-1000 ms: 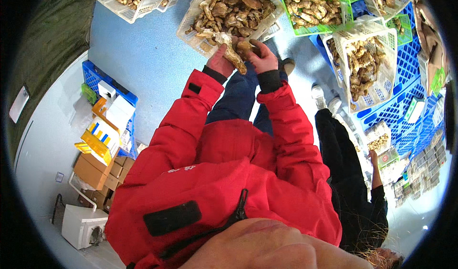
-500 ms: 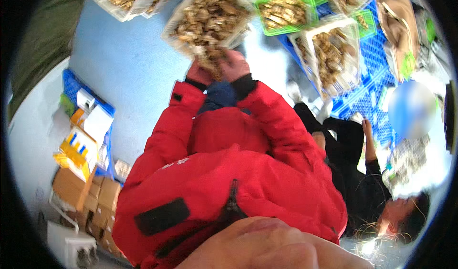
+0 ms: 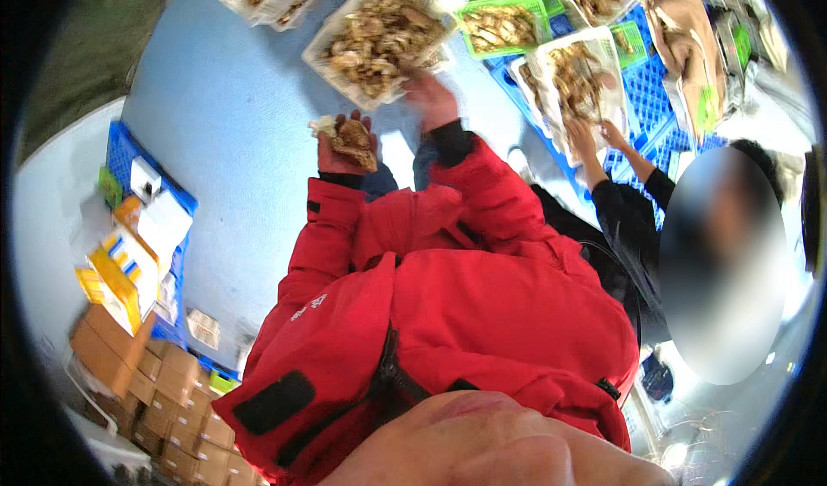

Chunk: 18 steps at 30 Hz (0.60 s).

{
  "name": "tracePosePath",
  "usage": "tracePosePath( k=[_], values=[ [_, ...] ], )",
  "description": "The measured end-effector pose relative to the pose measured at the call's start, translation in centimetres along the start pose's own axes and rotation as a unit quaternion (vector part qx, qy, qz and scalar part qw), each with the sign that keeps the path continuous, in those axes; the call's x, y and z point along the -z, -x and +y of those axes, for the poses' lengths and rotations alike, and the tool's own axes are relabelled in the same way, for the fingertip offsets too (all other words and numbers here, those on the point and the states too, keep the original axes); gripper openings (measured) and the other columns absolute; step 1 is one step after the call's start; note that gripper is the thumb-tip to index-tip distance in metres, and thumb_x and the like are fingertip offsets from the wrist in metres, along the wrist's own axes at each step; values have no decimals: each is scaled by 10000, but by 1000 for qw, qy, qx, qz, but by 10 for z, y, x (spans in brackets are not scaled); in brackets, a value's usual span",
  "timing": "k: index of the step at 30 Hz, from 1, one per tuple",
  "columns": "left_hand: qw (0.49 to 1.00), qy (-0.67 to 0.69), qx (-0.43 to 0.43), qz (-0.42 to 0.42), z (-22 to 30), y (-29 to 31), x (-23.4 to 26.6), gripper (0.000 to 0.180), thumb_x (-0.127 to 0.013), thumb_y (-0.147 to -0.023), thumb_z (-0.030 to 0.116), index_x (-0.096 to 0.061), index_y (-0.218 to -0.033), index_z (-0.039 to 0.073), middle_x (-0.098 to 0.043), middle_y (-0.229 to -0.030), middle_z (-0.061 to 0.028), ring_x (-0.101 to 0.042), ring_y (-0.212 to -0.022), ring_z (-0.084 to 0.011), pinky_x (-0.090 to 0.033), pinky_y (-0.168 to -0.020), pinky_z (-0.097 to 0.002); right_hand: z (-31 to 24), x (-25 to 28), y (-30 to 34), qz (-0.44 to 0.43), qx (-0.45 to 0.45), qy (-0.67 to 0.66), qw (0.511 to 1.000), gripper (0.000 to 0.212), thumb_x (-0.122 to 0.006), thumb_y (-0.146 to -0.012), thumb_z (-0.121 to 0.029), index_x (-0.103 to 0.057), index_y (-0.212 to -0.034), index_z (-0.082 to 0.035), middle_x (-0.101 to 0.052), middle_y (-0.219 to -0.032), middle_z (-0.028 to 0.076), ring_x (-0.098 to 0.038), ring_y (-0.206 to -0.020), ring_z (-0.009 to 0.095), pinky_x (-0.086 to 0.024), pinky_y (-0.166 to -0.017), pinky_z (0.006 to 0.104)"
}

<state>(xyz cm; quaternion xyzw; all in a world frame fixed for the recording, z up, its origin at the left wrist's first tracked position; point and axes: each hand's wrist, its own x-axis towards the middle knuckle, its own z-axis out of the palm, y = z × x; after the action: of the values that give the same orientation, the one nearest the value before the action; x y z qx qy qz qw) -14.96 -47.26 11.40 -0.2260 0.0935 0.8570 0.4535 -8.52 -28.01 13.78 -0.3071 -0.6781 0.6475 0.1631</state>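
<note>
My left hand (image 3: 327,157) is held palm up, below and left of the near corner of a white plastic basket (image 3: 317,53). In it rests a brown-and-cream clump, apparently mushroom (image 3: 355,141), with a paler piece sticking out on the left and my fingertips showing behind it. My right hand (image 3: 433,102) is at the basket's near right edge. Its fingers are smeared by motion, so I cannot make out whether they hold anything. The basket is heaped with similar brown mushroom pieces (image 3: 379,42).
Right of the basket, a green basket (image 3: 508,53) and further white baskets hold similar pieces, some on a blue pallet (image 3: 646,81). Close on my right, a co-worker's hands (image 3: 594,137) reach to a white basket (image 3: 616,42). Cardboard boxes (image 3: 172,400) are stacked at the lower left.
My hands were together at the basket's near edge over a clump. Now they are apart, the left drawn back with a clump. The co-worker has leaned in, hands at a basket.
</note>
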Motion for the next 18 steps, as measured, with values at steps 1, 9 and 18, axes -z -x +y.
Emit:
tracePosePath(
  k=[1,9,18],
  values=[
    [999,43,7,-13,18,11,-1,434,-514,-754,473,-527,-1029,138,-478,-1163,-98,-436,-1076,-307,-394,-825,-486,24,7,-14,47,-2,-139,989,264,-478,-812,-269,-548,-984,-80,-553,-984,89,-546,-839,248,-446,-685,343],
    [984,71,-110,-123,130,150,48,497,-504,-763,489,-487,-1081,108,-475,-1156,-117,-460,-1040,-334,-367,-852,-512,-82,-221,57,-337,-120,-206,911,351,-495,-836,-212,-468,-1132,-25,-558,-1008,92,-554,-814,158,-450,-698,273],
    [881,47,-467,-56,288,323,94,527,-448,-788,517,-461,-1091,86,-524,-1062,-103,-498,-977,-267,-393,-851,-442,-105,-477,207,-528,322,152,771,509,-600,-723,-160,-409,-1180,-41,-472,-1112,170,-444,-1021,312,-378,-848,368]
  ],
)
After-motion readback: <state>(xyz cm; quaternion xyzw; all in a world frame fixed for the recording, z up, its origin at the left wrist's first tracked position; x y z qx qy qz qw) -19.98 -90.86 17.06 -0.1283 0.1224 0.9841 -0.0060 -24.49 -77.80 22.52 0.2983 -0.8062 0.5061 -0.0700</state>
